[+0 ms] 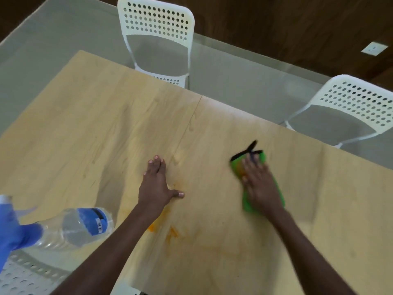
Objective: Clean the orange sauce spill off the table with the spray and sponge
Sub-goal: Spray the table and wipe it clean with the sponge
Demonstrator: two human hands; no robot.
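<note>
Orange sauce smears [170, 231] streak the light wooden table [95, 124] near its front middle, partly under my left forearm. My left hand [156, 184] lies flat on the table just beyond them, fingers straight and thumb spread. Further right, my right hand [260, 184] presses flat on a green sponge cloth [247, 204] with a black edge and loop; the hand is motion-blurred. The cloth shows an orange stain near my fingers. A clear spray bottle [74, 226] with a blue label and blue trigger head stands at the table's left front corner.
Two white perforated chairs stand beyond the table's far edge, one at the middle [157, 24] and one at the right [357, 103]. Another white perforated chair [23, 275] shows at the lower left. Grey floor surrounds the table.
</note>
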